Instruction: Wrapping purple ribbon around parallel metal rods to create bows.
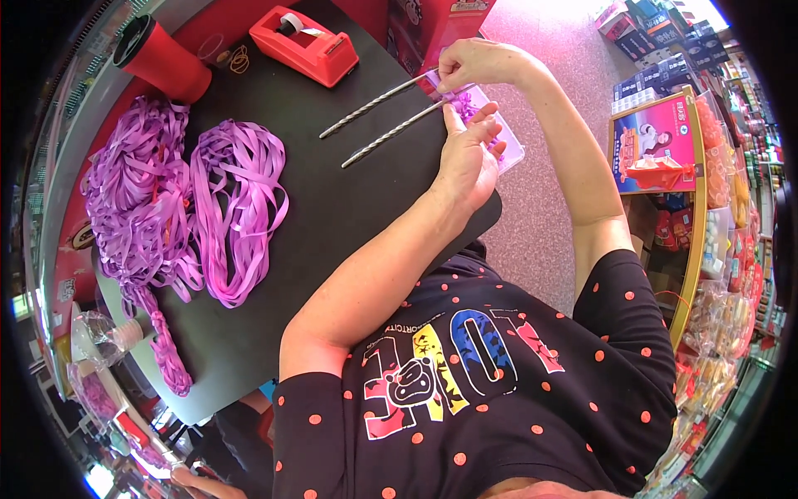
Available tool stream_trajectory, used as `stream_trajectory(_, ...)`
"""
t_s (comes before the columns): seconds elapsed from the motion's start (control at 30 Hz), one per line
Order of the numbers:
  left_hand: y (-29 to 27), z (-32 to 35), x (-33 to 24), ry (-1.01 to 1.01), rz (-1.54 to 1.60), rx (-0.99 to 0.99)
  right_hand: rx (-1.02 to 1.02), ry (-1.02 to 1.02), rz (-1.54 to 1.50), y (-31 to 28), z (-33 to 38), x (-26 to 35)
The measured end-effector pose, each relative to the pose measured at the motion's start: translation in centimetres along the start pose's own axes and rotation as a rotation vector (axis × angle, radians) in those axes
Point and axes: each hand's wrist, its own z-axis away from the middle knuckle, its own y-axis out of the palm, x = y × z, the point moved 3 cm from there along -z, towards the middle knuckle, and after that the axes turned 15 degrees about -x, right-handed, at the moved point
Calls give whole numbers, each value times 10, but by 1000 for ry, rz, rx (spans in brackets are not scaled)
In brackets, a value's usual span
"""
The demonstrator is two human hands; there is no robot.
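Observation:
Two twisted metal rods (pixel 392 141) jut out side by side over the dark table, from a pale purple-white tray (pixel 512 158) at its right edge. Small purple ribbon pieces (pixel 465 108) show in the tray. My right hand (pixel 478 65) bends over the rods' far ends, thumb and fingers pinched together; what they grip is hidden. Just below it, my left hand (pixel 470 158) is turned palm up at the nearer rod's end, its thumb and fingers apart. Left of the rods lie a big bundle of purple ribbon (pixel 137 200) and a looser ribbon loop (pixel 241 208).
A red tape dispenser (pixel 306 46), rubber bands (pixel 239 60) and a red tumbler (pixel 162 62) stand along the table's far side. A clear plastic bottle (pixel 104 337) is at the left edge. Stocked shelves (pixel 706 274) rise to my right. Part of another person's limb (pixel 204 481) shows lower left.

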Motion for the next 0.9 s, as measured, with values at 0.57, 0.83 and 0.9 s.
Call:
stream_trajectory(0.57,-2,6,-3,-21,48,-36,-75,321,-1752,118,12,-43)
stream_trajectory(0.83,-1,7,-3,-48,63,-75,471,-96,-1895,140,-20,-56)
stream_trajectory(0.9,-1,7,-5,-38,64,-78,526,-240,-1919,131,-24,-47)
